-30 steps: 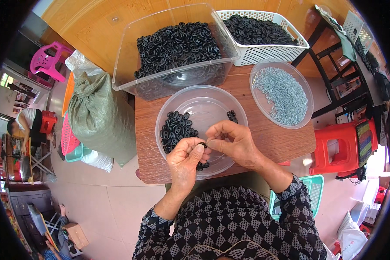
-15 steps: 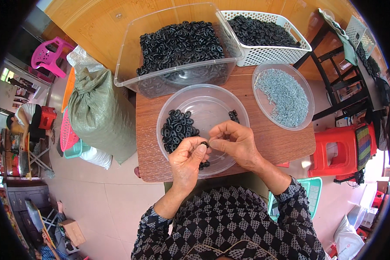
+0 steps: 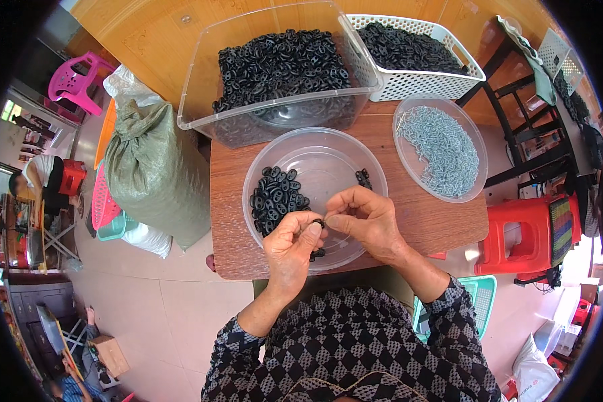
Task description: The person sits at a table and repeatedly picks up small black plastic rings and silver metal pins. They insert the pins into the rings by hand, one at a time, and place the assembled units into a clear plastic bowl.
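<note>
Over the near side of a clear round plastic bowl [image 3: 328,149], my two hands meet at the fingertips. My left hand [image 3: 287,249] pinches a small black plastic piece [image 3: 319,222] between thumb and forefinger. Against that piece, my right hand [image 3: 368,226] has its thumb and forefinger pressed together; whatever is between them is too small or hidden to name. A heap of black oval pieces with two holes [image 3: 273,197] lies in the bowl's left part. A few more black pieces [image 3: 363,178] rest at its right wall, and some show below my left fingers.
Behind the bowl stands a large clear bin [image 3: 197,110] of black pieces, beside a white perforated basket [image 3: 415,86] of them. A round tray [image 3: 405,173] of silvery screw-like parts sits right on the wooden table [image 3: 231,251]. Left is a green sack [image 3: 157,174]; right, a red stool [image 3: 509,234].
</note>
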Motion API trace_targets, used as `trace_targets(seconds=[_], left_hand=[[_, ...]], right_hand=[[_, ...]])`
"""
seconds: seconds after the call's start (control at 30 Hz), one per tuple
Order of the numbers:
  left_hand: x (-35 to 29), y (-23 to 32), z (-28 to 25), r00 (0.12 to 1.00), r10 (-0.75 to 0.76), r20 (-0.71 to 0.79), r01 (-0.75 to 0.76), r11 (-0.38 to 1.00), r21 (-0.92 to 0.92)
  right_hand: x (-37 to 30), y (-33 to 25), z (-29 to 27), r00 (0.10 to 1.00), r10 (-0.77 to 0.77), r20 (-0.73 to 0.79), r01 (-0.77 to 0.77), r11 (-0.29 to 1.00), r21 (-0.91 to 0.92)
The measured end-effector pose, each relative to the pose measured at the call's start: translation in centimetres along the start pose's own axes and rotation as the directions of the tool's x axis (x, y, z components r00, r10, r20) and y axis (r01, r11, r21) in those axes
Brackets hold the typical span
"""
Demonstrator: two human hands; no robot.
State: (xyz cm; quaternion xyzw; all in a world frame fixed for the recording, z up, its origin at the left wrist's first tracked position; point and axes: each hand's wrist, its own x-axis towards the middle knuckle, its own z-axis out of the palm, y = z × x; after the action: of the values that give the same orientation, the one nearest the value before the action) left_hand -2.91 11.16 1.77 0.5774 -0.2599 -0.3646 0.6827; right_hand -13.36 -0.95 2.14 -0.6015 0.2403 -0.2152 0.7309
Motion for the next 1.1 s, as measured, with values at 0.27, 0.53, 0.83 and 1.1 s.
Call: trace_targets(seconds=[0.27, 0.53, 0.83, 1.1], left_hand=[[0.1, -0.1, -0.1, 1.0, -0.015, 0.005, 0.015, 1.0, 0.009], [0.0, 0.0, 0.1, 1.0, -0.025, -0.004, 0.025, 1.0, 0.018], [-0.2, -0.1, 0.7, 0.997, 0.021, -0.079, -0.015, 0.997, 0.076], [-0.4, -0.5, 0.8, 0.993, 0.064, -0.103, -0.048, 0.987, 0.155]], right_hand=[[0.0, 0.1, 0.1, 1.0, 0.001, 0.013, -0.001, 1.0, 0.009], [0.0, 0.2, 0.1, 1.0, -0.004, 0.009, 0.004, 1.0, -0.018], [-0.3, 0.0, 0.6, 0.996, -0.092, -0.017, 0.087, 0.981, -0.172], [-0.4, 0.3, 1.5, 0.97, -0.239, -0.041, 0.212, 0.916, -0.341]])
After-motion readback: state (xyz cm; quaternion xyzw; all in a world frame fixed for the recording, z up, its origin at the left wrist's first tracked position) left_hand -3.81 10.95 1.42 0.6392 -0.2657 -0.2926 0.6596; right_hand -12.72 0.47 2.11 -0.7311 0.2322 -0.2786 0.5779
